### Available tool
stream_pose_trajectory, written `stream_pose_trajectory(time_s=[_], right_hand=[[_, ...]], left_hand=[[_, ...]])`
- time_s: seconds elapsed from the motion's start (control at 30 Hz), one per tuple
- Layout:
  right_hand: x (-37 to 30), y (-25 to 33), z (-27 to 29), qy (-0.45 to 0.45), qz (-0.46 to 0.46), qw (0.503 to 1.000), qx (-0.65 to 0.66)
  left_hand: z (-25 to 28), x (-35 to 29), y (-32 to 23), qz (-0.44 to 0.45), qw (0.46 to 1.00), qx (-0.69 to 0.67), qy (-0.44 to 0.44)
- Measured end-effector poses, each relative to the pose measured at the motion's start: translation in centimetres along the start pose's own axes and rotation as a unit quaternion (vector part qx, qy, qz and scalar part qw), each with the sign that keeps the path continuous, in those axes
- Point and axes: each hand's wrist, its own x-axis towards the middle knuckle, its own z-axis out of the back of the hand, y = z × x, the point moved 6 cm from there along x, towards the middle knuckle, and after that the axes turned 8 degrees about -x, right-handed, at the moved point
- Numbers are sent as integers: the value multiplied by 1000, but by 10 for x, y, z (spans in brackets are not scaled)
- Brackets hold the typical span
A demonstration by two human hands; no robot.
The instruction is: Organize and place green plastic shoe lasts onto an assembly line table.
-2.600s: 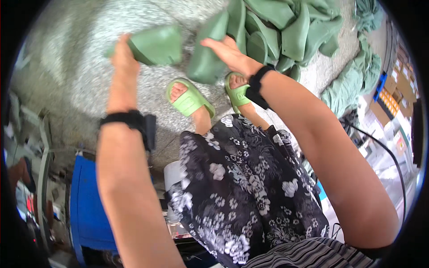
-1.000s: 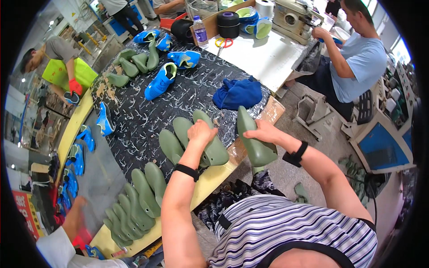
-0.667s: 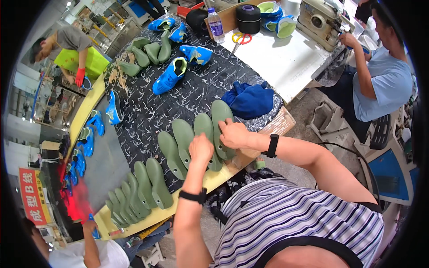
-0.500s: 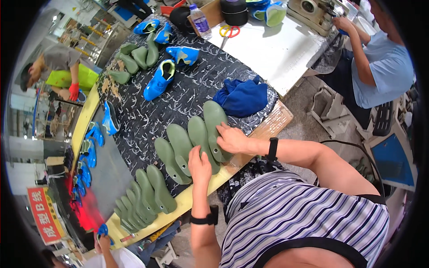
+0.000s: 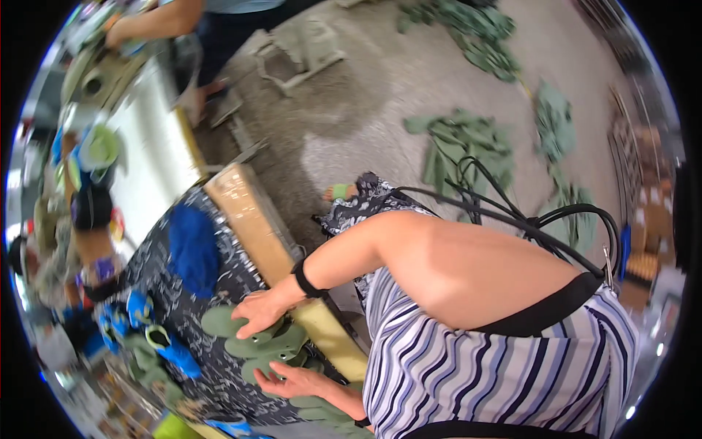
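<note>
Several olive-green shoe soles point(image 5: 272, 344) lie side by side on a dark patterned mat point(image 5: 157, 282) near the table's wooden edge point(image 5: 248, 219). My right hand point(image 5: 259, 313), a black band on its wrist, rests flat on the soles with fingers spread. Just below it, my left hand point(image 5: 289, 380) is at the near end of the same row, fingers loosely apart and touching a sole. Neither hand closes around anything.
A blue cloth point(image 5: 194, 249) lies on the mat beyond the soles, and blue shoes point(image 5: 157, 344) sit to the left. Another person point(image 5: 183, 14) works at a white table point(image 5: 146, 154). Heaps of green pieces point(image 5: 461, 139) lie on the floor. Black cords point(image 5: 512, 212) hang by my shoulder.
The view has swung to the right, so the table now sits at the left and the floor fills the top. Both hands stay on the row of green soles.
</note>
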Motion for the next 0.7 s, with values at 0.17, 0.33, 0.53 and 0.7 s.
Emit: stream_pose_trajectory(time_s=[0.17,0.33,0.53,0.7], right_hand=[[-165,-96,56,-309,-54,949,28],[-384,-247,70,-432,-346,833,13],[-580,-339,53,-454,-527,711,100],[-649,-407,42,-407,-560,716,96]], left_hand=[[-57,-45,-42,-236,954,-106,154],[-150,-131,-66,-170,881,-177,405],[-262,-259,-116,-256,771,-108,573],[-399,-364,-85,-214,701,-53,678]])
